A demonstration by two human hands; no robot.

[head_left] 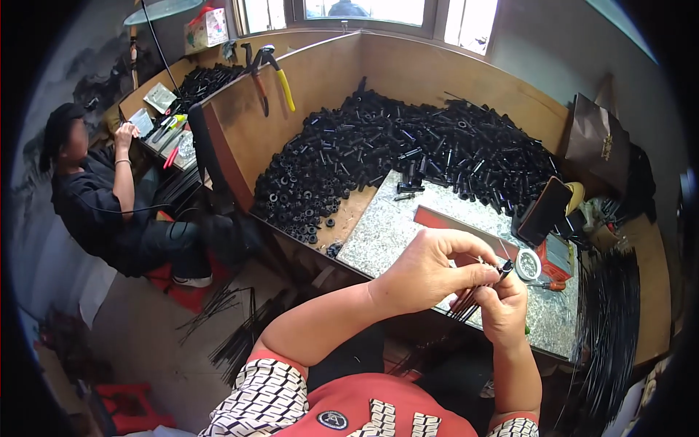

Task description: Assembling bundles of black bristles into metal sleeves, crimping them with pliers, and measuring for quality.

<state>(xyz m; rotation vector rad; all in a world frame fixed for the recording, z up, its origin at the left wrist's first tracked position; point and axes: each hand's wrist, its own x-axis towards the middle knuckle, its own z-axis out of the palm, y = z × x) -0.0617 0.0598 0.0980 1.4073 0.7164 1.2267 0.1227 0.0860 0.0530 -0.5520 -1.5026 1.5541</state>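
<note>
My two hands meet above the grey speckled slab (pixel 371 234). My left hand (pixel 429 273) is closed in a pinch, thumb and forefinger together beside a small black piece (pixel 507 268); what lies between the fingertips is too small to name. My right hand (pixel 504 309) is closed around several thin black rods (pixel 463 307), which slant down below the fingers. The small black piece shows at the top of that grip. Just beyond my right hand stands a round white dish (pixel 528 264) of tiny clear or shiny bits.
Behind the slab spreads a large heap of black plastic parts (pixel 437 138). A phone (pixel 546 211), a red box (pixel 555 258) and an orange-handled tool (pixel 553 286) stand at the right, near long black rods (pixel 608 320). Pliers (pixel 282 80) hang on the partition; a seated co-worker (pixel 102 189) is at left.
</note>
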